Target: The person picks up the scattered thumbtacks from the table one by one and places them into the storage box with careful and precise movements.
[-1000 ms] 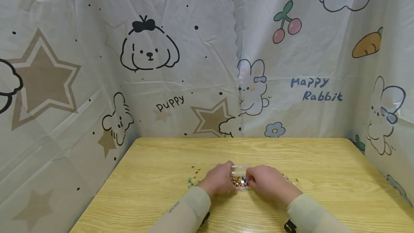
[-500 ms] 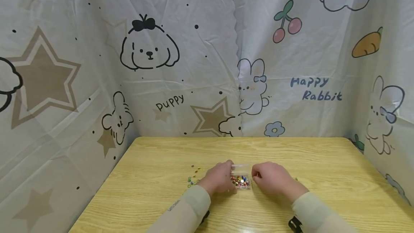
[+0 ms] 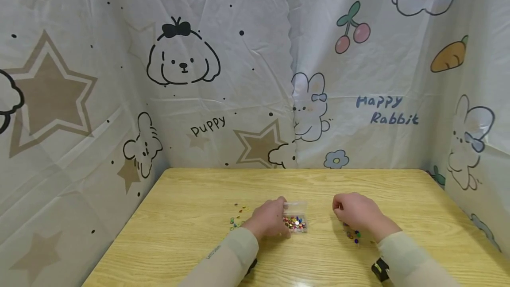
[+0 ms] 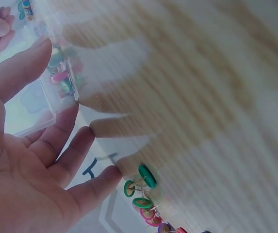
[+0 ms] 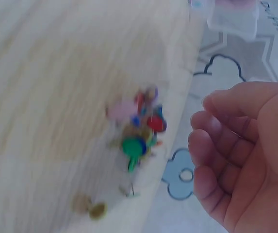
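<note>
A clear plastic box (image 3: 306, 229) with its lid (image 3: 295, 208) raised at the back lies mid-table, holding many coloured thumbtacks (image 3: 295, 223). My left hand (image 3: 268, 218) grips the box's left end; in the left wrist view its thumb and forefinger are at the box edge. My right hand (image 3: 356, 211) is over the right side, just behind a loose heap of thumbtacks (image 3: 352, 234). Its fingers are loosely curled in the right wrist view, with nothing visible in them. Green, red and pink heads show in that heap (image 5: 134, 145).
More loose thumbtacks (image 3: 233, 221) lie left of my left hand, some close by its little finger in the left wrist view. A wooden table (image 3: 191, 242) carries everything. Printed cloth curtains (image 3: 223, 56) stand behind it and at both sides.
My right hand has moved from the box's right end away to the right, uncovering that end and the heap of thumbtacks. The left hand and the box have stayed in place.
</note>
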`<state>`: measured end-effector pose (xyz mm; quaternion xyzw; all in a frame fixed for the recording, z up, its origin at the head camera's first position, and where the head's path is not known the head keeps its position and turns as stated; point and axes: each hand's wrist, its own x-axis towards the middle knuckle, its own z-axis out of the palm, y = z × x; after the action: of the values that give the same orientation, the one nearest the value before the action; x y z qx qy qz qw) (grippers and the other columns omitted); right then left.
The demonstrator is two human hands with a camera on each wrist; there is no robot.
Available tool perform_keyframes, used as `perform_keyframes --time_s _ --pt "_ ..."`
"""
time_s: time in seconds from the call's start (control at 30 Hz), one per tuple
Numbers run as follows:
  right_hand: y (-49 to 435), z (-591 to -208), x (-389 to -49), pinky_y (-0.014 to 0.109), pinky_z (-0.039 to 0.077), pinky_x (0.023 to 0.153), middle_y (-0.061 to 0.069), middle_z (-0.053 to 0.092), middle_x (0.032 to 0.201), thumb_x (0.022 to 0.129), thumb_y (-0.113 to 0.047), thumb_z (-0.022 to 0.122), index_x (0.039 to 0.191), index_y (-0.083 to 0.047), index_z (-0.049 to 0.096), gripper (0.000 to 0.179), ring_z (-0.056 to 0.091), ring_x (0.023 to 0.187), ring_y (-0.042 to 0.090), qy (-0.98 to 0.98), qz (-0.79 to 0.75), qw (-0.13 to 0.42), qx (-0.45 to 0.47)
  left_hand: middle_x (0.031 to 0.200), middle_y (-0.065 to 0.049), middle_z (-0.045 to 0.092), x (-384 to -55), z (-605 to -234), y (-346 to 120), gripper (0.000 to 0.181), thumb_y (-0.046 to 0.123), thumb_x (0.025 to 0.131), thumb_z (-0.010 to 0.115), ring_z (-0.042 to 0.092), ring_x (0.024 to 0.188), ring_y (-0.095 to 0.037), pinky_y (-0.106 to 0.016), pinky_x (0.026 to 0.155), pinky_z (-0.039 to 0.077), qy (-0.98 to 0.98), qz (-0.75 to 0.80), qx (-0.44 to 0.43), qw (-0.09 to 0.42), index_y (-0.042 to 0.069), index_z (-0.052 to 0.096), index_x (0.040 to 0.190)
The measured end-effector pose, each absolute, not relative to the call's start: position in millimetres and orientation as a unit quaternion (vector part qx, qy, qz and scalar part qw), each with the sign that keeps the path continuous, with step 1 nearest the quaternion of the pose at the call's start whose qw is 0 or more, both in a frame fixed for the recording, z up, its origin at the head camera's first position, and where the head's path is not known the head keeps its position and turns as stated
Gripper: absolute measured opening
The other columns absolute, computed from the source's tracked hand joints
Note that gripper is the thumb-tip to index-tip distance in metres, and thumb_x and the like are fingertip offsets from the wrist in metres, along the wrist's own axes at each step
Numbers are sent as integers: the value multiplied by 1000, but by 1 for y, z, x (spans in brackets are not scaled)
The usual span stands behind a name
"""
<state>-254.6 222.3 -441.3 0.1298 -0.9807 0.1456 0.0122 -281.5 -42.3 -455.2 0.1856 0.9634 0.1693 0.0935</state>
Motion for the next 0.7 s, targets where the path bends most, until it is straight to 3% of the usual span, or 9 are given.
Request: perform_keyframes --time_s 0.27,0.53,0.7 --pt "245 -439 -261 39 45 63 -6 60 82 90 -10 62 91 -16 67 8 49 68 15 -984 135 -2 115 119 2 66 -283 -457 -44 85 32 68 96 61 109 -21 -40 89 52 962 179 184 96 11 52 139" --pt "248 -445 -263 40 46 65 -4 59 79 90 -12 65 86 -16 65 6 50 68 16 -987 123 -17 101 122 0 66 -281 -458 -45 88 33 67 96 62 105 -20 -39 89 52 961 184 187 89 9 52 139" --pt "249 -448 -267 42 46 67 -3 59 79 90 -13 66 85 -17 65 7 51 69 18 -987 122 -19 98 112 -2 66 -280 -459 -45 87 30 66 97 61 96 -19 -39 85 53 958 202 180 93 9 52 138"
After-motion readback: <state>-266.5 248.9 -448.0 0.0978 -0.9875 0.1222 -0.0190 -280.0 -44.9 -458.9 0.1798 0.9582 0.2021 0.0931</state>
